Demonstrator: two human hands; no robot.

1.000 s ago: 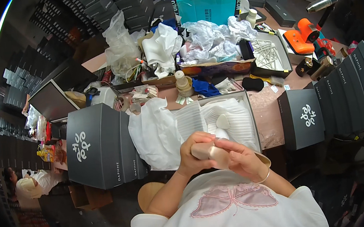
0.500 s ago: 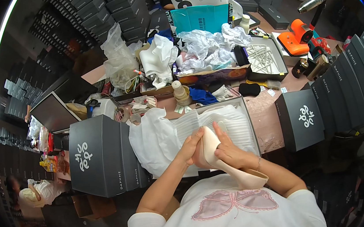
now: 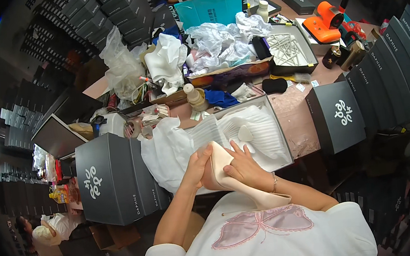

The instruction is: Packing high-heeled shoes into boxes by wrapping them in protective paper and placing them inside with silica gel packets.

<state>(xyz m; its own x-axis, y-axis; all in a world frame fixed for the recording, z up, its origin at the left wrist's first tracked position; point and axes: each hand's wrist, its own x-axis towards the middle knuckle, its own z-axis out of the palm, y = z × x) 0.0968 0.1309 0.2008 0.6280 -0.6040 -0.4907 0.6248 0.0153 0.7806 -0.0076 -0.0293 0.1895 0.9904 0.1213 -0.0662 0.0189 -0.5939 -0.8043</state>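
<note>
In front of my chest I hold a cream pointed-toe shoe (image 3: 222, 158), its toe pointing up and away and its heel end close to my shirt. My left hand (image 3: 200, 167) is closed around the toe from the left side. My right hand (image 3: 246, 167) lies along the shoe's right side, its thumb pressed on the shoe and its fingers stretched forward. Just beyond my hands is an open shoebox (image 3: 282, 137) lined with white wrapping paper (image 3: 167, 149) and ribbed white padding (image 3: 259, 120). A small pale rounded piece (image 3: 244, 134) shows in the padding.
Dark closed shoeboxes (image 3: 108, 180) stand to the left, with more stacked boxes (image 3: 336, 119) to the right. Behind lie a pump bottle (image 3: 195, 98), a blue cloth (image 3: 220, 98), crumpled paper (image 3: 218, 44) and a tray of white sticks (image 3: 284, 49). An orange device (image 3: 325, 23) stands at the far right.
My hands and the shoe have shifted slightly left, and the right hand's fingers are more spread. The pale piece in the padding shows more fully. The whole view has also tilted a little.
</note>
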